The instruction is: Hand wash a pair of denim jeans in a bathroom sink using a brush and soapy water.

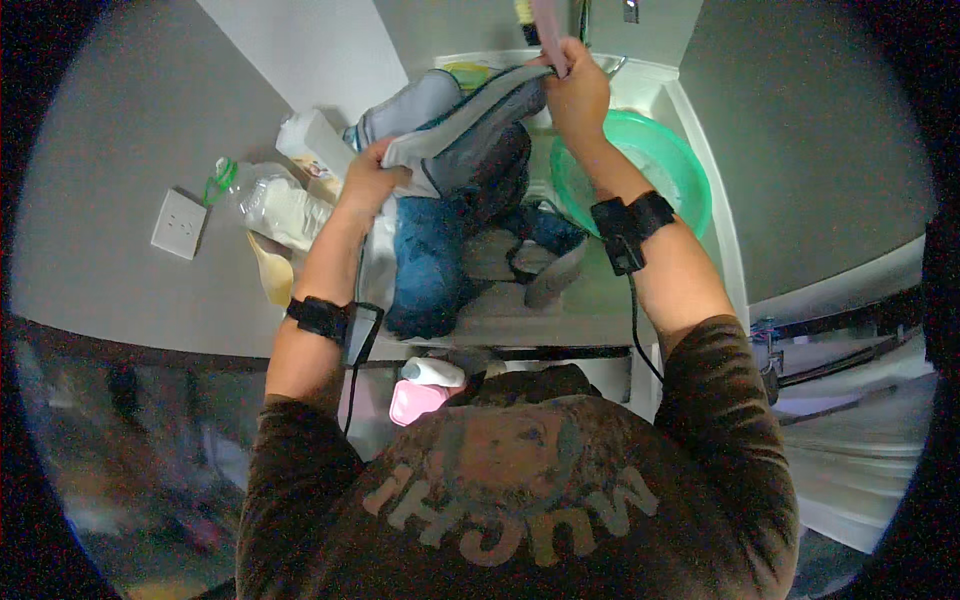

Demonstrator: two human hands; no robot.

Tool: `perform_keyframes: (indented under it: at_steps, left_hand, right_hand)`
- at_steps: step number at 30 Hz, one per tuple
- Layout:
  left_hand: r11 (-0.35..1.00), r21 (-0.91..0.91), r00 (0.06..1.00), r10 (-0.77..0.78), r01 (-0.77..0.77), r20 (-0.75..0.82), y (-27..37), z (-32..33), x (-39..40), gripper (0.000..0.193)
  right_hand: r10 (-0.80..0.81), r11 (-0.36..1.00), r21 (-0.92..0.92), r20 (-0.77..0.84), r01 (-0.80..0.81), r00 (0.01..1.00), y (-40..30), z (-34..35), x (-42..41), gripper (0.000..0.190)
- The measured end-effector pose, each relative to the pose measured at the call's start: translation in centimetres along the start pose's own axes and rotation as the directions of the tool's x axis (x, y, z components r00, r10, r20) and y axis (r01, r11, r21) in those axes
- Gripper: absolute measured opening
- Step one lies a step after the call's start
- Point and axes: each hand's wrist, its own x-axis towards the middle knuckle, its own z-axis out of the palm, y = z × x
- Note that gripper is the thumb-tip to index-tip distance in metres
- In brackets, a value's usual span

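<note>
A blue and grey fabric item (427,259) with loose strap-like parts lies heaped at the left side of the sink. My left hand (373,180) pinches the near end of its light grey, dark-edged band (472,112). At the band's far end is my right hand (581,90), so the band is stretched slanting between both hands. A flat pink handle (551,34) also sits in my right hand and points away from me; the picture's top edge cuts it off. Yellow and black parts (527,22) show beside that handle, perhaps bristles.
A green basin (694,169) with liquid stands in the white-rimmed sink (720,217), under my right forearm. Left of the fabric are a white jug (307,139), a clear plastic bottle (274,202) and a cream scoop (274,270). A pink container (415,403) sits below the counter edge.
</note>
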Motion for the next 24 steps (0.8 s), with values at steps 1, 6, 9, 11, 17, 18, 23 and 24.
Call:
perform_keyframes:
  at_steps: [1,6,9,11,17,18,23,24]
  left_hand:
    - [0.941,0.338,0.999,0.006,0.012,-0.051,-1.6,-0.2,-0.4,0.054]
    - [0.616,0.786,0.96,0.248,-0.05,-0.134,-1.7,5.0,-2.2,0.075]
    - [0.237,0.866,0.862,0.381,-0.441,0.335,-4.5,5.0,-3.1,0.062]
    - [0.25,0.864,0.88,0.317,-0.437,0.353,-4.8,5.6,-4.2,0.057]
    - [0.447,0.764,0.851,0.463,-0.465,0.247,-8.1,4.2,-3.3,0.04]
    - [0.61,0.662,0.874,0.462,-0.435,0.149,-7.6,4.1,-3.2,0.036]
    - [0.769,0.63,0.986,0.165,-0.112,-0.026,-7.1,2.4,-2.5,0.034]
    - [0.808,0.582,0.993,0.116,-0.095,0.001,-7.7,2.0,-1.8,0.036]
  right_hand:
    - [0.091,0.972,-0.227,0.117,-0.063,0.989,-0.5,0.7,-1.0,0.023]
    - [0.306,0.916,-0.399,0.636,-0.038,0.708,9.4,1.8,-8.7,0.048]
    - [0.373,0.923,-0.342,0.678,-0.177,0.634,7.1,0.7,-10.9,0.054]
    - [0.586,0.805,-0.481,0.555,-0.347,0.591,1.7,-1.2,-8.9,0.042]
    - [0.155,0.985,-0.169,0.723,-0.045,0.673,-3.1,-4.1,-15.8,0.052]
    - [0.193,0.978,-0.202,0.793,-0.048,0.577,-3.2,-3.9,-17.4,0.057]
    - [0.382,0.923,-0.37,0.835,-0.11,0.395,-7.0,-2.2,-18.8,0.056]
    - [0.382,0.923,-0.368,0.837,-0.112,0.393,-7.1,-1.9,-19.1,0.056]
